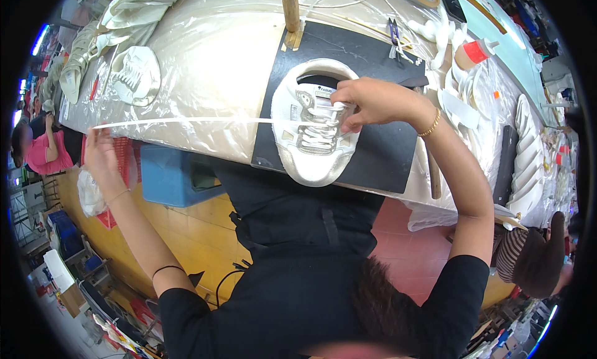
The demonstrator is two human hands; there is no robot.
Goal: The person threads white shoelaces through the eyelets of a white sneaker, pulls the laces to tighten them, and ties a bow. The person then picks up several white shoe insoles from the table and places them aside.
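Pinching the end of a narrow white lace (205, 119) between its fingertips, the left hand (103, 153) is raised at the near left edge of the table; the flat strip runs taut and nearly straight from there to the lacing of a shoe. The right hand (376, 101) curves over the right side of that lacing, thumb and fingers bent against the eyelet rows; whether they grip the lace or only press on the shoe cannot be told. The white shoe (316, 168) lies sole down, its rounded toe toward the person and its padded collar away, with a smooth upper, greyish panels and crisscrossed laces. Beneath it is a matte black board (385, 160), scuffed on its surface, the toe projecting slightly past the near edge. Wrinkled, glossy clear plastic (211, 66) covers the pale table around it. Behind the board stands a rounded wooden post (291, 9); to its right lie purple-handled snips (393, 30) and a squat bottle (474, 53) with a red band. A nested row of curved white pieces (528, 160) lines the right side. At left rest a white shoe upper (135, 76) and a slim red pen (94, 89); below the table edge sits a smooth blue plastic stool (168, 178).
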